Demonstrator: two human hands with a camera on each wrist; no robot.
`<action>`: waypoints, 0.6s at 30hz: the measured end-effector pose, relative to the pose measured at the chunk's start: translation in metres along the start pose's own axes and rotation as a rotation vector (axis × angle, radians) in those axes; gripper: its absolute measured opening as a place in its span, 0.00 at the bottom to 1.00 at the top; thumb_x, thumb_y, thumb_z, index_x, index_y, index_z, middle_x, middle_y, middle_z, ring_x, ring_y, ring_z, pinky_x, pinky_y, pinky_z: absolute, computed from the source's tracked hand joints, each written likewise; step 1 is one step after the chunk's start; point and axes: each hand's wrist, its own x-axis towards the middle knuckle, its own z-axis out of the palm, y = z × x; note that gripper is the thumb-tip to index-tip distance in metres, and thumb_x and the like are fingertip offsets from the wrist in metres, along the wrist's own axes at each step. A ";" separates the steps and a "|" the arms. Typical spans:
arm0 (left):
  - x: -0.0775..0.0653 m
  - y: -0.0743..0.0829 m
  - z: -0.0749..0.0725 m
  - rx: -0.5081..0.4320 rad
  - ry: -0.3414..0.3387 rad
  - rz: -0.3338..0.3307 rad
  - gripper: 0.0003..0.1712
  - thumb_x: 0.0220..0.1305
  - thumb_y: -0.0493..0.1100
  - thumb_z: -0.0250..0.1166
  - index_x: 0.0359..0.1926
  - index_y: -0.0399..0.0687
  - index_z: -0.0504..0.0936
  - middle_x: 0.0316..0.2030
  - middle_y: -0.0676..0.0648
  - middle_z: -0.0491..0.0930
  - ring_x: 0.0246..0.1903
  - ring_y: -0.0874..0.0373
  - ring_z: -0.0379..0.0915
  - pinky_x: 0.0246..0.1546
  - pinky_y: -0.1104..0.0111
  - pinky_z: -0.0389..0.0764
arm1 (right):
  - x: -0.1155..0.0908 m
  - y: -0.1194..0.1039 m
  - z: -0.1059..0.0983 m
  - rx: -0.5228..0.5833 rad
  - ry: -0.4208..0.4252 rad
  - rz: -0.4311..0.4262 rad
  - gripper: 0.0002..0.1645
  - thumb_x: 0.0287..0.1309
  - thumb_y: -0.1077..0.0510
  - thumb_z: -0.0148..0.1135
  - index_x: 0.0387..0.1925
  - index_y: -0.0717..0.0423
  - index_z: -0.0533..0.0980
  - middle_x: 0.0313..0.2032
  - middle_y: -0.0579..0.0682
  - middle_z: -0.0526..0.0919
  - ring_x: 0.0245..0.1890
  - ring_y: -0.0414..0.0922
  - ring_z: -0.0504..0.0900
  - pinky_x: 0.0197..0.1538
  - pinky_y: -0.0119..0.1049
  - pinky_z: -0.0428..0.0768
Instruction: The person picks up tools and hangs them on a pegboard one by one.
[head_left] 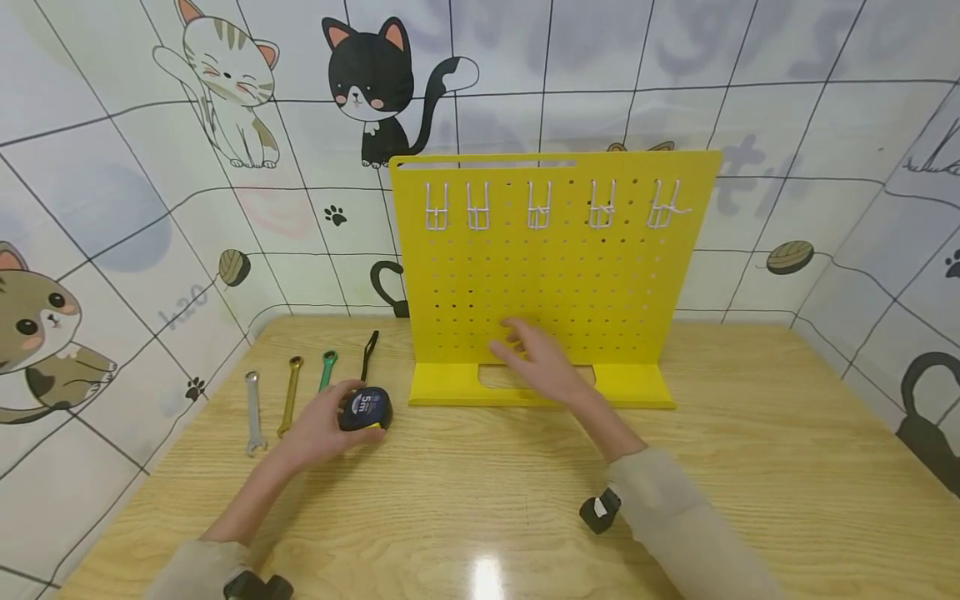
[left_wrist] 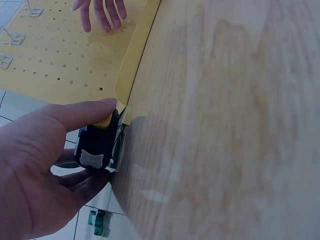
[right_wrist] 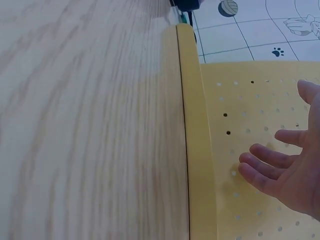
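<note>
My left hand grips a dark blue tape measure marked 5m, thumb on one side and fingers on the other. In the left wrist view the tape measure shows its yellow part by the thumb and a metal clip. Its black wrist strap stretches away over the table. My right hand is in front of the lower middle of a yellow pegboard, holding nothing. Its fingers are spread and relaxed in the right wrist view, where the hand overlaps the board's holes.
Left of the tape measure lie a silver wrench, a gold wrench and a green wrench. Several white wire hooks hang along the pegboard's upper part. The wooden table meets a wall covering with cat drawings.
</note>
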 end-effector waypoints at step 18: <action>-0.005 0.002 -0.002 -0.078 -0.036 -0.033 0.46 0.46 0.52 0.83 0.61 0.35 0.74 0.53 0.39 0.79 0.50 0.43 0.78 0.50 0.50 0.80 | 0.019 -0.023 0.049 0.215 -0.096 0.146 0.32 0.70 0.50 0.61 0.69 0.60 0.69 0.54 0.57 0.81 0.50 0.55 0.83 0.49 0.45 0.83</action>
